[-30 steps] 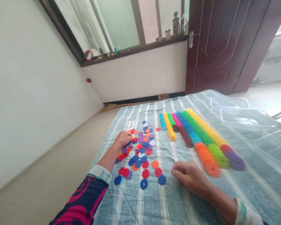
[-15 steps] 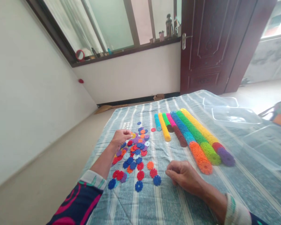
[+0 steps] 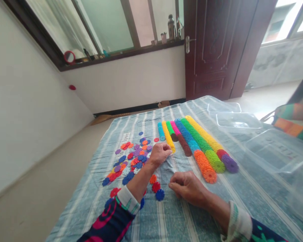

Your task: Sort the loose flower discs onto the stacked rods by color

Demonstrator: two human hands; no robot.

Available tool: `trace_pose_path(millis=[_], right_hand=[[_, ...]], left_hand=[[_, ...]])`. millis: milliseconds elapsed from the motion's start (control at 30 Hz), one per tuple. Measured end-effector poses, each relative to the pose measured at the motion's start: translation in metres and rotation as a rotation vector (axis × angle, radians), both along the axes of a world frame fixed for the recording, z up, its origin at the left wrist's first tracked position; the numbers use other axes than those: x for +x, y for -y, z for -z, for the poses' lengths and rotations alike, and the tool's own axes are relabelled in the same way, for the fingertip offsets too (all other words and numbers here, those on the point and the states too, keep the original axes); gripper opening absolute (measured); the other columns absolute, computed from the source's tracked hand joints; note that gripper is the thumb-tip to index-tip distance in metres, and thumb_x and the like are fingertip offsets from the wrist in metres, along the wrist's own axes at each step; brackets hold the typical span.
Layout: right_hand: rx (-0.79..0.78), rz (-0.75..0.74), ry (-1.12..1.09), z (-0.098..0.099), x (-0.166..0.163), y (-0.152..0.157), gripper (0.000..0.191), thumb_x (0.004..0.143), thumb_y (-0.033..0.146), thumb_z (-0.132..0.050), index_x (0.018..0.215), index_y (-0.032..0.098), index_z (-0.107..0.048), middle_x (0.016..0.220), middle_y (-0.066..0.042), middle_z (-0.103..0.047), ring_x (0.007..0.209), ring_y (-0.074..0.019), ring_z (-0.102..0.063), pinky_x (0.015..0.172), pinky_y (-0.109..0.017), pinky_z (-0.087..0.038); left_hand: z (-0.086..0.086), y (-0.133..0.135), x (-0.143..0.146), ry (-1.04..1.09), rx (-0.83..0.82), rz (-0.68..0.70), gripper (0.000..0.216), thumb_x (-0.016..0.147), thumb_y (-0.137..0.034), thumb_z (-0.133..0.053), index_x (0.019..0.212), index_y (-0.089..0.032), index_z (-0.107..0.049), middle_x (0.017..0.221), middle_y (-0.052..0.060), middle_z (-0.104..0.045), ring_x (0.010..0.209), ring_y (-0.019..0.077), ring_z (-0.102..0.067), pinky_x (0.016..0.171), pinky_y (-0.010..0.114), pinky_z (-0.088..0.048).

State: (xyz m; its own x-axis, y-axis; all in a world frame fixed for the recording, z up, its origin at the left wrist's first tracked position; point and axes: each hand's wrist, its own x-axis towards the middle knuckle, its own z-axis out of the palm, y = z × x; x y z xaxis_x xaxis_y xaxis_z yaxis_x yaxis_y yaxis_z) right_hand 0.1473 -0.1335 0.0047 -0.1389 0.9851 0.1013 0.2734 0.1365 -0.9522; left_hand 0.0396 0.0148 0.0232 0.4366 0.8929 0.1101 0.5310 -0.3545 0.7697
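Note:
My left hand (image 3: 160,154) reaches across to the near end of the short yellow row (image 3: 168,136) of overlapping flower-shaped plastic discs. Its thumb and forefinger are pinched on a yellow disc, mostly hidden by the fingertips. My right hand (image 3: 189,185) rests on the striped cloth with its fingers curled in, and nothing shows in it. Left of my hands lies a loose scatter of mixed discs (image 3: 138,158), partly covered by my left forearm. An orange disc (image 3: 153,178), a red disc (image 3: 156,187) and a blue disc (image 3: 160,195) lie between my hands.
Longer rows end in an orange stretch (image 3: 204,166), a light green stretch (image 3: 215,162) and a purple stretch (image 3: 230,163). Clear plastic boxes (image 3: 238,127) stand to the right on the striped cloth (image 3: 192,222). A dark red door (image 3: 214,67) is beyond.
My left hand has moved right, from the scattered discs to the yellow row, bringing a yellow disc. The right hand stays curled on the cloth. The view has shifted somewhat to the right.

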Motion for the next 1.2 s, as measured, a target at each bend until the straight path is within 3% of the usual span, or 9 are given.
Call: trace_pose_path(millis=[600,933,1067,1200], right_hand=[[0.004,0.008,-0.012,0.003,-0.001,-0.002,0.017,0.081,0.015,-0.060,0.065,0.017,-0.066,0.049,0.005,-0.055,0.049,-0.0097,-0.049,0.053,-0.021,-0.036],[-0.001,0.006,-0.011,-0.001,0.000,0.000,0.018,0.079,0.014,-0.058,0.062,0.017,-0.062,0.050,0.005,-0.055,0.049,-0.0097,-0.050,0.053,-0.021,-0.036],[-0.006,0.003,-0.035,0.000,-0.001,0.001,0.017,0.080,0.017,-0.058,0.063,0.018,-0.060,0.051,0.005,-0.054,0.050,-0.0097,-0.049,0.053,-0.021,-0.036],[-0.027,-0.015,-0.037,0.001,0.000,0.003,0.017,0.080,0.019,-0.056,0.063,0.018,-0.059,0.051,0.004,-0.054,0.050,-0.0101,-0.048,0.054,-0.022,-0.037]], left_hand=[[0.000,-0.011,0.002,-0.057,0.086,-0.092,0.009,0.067,-0.022,-0.067,0.061,-0.017,-0.061,0.060,-0.004,-0.060,0.059,0.0107,-0.055,0.061,0.024,-0.043],[-0.002,-0.002,-0.004,-0.139,0.249,-0.028,0.010,0.073,-0.017,-0.062,0.063,-0.017,-0.060,0.065,-0.002,-0.059,0.063,0.0108,-0.053,0.064,0.023,-0.041],[-0.009,0.001,-0.025,-0.179,0.309,-0.041,0.012,0.075,-0.018,-0.058,0.063,-0.018,-0.059,0.065,-0.001,-0.059,0.064,0.0115,-0.053,0.066,0.024,-0.041],[-0.020,-0.003,-0.073,-0.234,0.330,-0.158,0.013,0.074,-0.023,-0.057,0.062,-0.018,-0.060,0.064,-0.001,-0.059,0.064,0.0127,-0.054,0.066,0.025,-0.041]])
